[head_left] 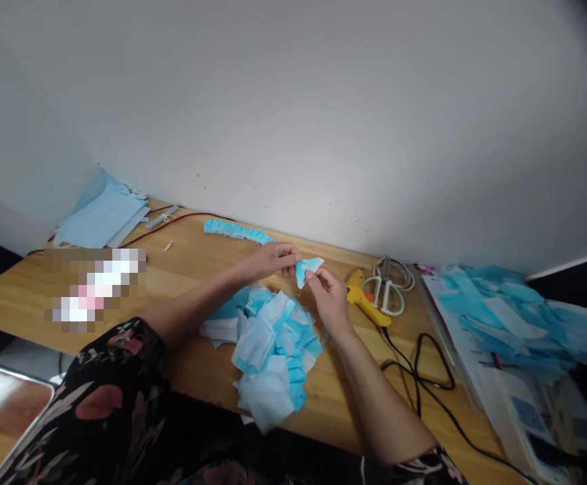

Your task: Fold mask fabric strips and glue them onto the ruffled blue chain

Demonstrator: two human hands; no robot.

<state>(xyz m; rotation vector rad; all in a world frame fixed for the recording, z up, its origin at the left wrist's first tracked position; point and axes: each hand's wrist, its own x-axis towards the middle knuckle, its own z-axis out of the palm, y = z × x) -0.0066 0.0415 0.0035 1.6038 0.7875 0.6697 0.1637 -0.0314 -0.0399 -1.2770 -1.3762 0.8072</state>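
Between my two hands is a small piece of blue and white mask fabric (307, 268), held up above the far part of the table. My left hand (277, 260) pinches its left edge. The fingers of my right hand (326, 289) close on its lower right side. Just below lies a loose heap of cut blue and white fabric pieces (273, 343), reaching the table's front edge. Behind my left hand a gathered blue fabric strip (237, 230) lies along the wall.
A yellow glue gun (366, 302) with a black cord (424, 380) and white-handled scissors (385, 291) lie right of my hands. More blue fabric pieces (505, 316) cover papers at the right. Blue masks (102, 214) are stacked at the far left of the wooden table (187, 269).
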